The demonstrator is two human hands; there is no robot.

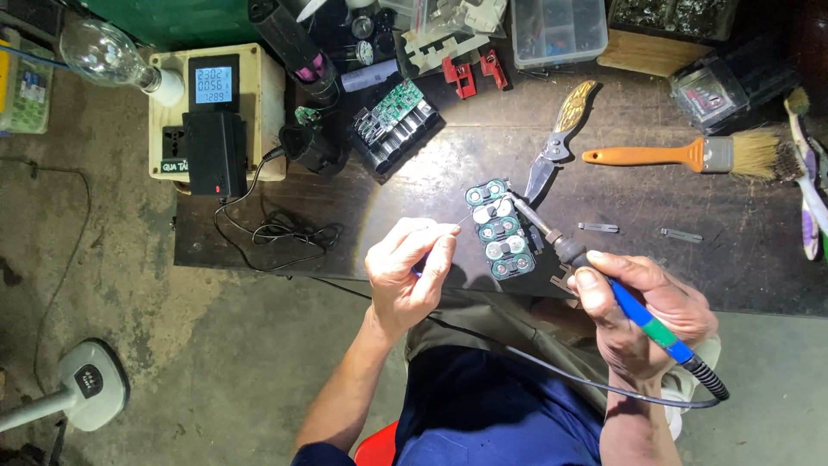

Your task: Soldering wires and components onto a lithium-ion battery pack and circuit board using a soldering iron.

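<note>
— Right hand (642, 324)?
— Clenched round the blue-and-green handle of a soldering iron (604, 285), black cable trailing off the rear, metal tip resting on the top end of the green-capped block of battery cells (500, 229).

— Left hand (410, 272)?
— Pinched shut on a thin strand of solder wire (457, 226), free end pointing at the same top end of the cell block, just short of the iron's tip.

— Cell block's place?
— Standing at the near edge of the dark wooden counter (414, 185), between both hands.

— Just beyond?
— Folding pliers with a brass-coloured patterned grip (556, 138), nose close to the block; two small metal strips (638, 231) to the right.

— Farther back?
— Orange-handled paintbrush (690, 155) at right, black battery housing with a green circuit board (395, 125) at centre, cream power box with a lit blue display (216, 108) at left.
</note>
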